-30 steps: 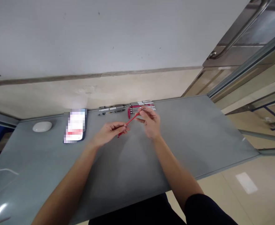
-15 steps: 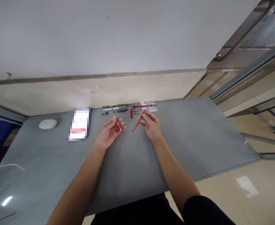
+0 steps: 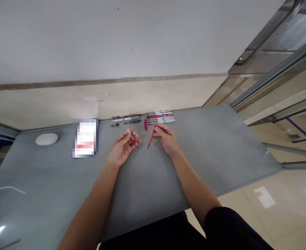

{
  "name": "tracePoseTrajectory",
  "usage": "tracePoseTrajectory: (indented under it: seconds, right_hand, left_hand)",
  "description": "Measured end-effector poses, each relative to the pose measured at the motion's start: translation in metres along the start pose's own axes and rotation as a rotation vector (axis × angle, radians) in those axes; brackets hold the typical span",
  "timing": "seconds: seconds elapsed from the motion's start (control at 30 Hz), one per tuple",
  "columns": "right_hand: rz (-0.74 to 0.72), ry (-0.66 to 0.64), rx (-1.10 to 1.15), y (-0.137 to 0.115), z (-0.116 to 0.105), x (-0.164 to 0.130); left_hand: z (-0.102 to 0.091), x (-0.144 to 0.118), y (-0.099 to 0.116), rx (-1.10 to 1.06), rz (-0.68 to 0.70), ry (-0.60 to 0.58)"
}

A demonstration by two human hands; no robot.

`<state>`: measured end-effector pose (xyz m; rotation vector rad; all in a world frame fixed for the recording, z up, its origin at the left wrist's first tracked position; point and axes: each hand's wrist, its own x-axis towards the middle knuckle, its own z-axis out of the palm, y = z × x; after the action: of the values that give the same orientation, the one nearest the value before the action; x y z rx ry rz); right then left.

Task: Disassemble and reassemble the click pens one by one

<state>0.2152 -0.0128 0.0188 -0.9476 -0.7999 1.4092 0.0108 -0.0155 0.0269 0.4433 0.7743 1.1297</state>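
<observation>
A clear-and-red pen barrel [image 3: 134, 140] is pinched between the thumb and fingers of my left hand [image 3: 122, 147], its red end pointing down and right. My right hand [image 3: 167, 139] grips the upper end of a thin red pen refill [image 3: 150, 139], which slants down toward the left. The two pieces are apart, a small gap between them above the grey table. Just beyond my hands lies a short red pen part [image 3: 146, 124]. White-and-grey pens [image 3: 161, 120] and a red one are lined up behind my right hand, with dark pens and parts [image 3: 126, 119] to their left.
The grey table [image 3: 202, 146] runs along a wall [image 3: 142, 93]. On the left stand a phone with a blurred screen [image 3: 85, 139] and a white rounded case [image 3: 47, 139]. A white cable [image 3: 7, 188] crosses the left edge. Metal framing [image 3: 272, 73] borders the right side.
The refill in my right hand has tilted a little more upright. My left hand still holds the barrel, nearly in place. The whole view has shifted slightly.
</observation>
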Motion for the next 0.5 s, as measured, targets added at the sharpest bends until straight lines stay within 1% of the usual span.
tracePoseTrajectory:
  seconds: [0.5]
  right_hand:
    - [0.018,-0.007,-0.007,-0.0007,0.0000,0.0002]
  left_hand:
    - [-0.0006,0.0000,-0.0007,0.028,0.003,-0.009]
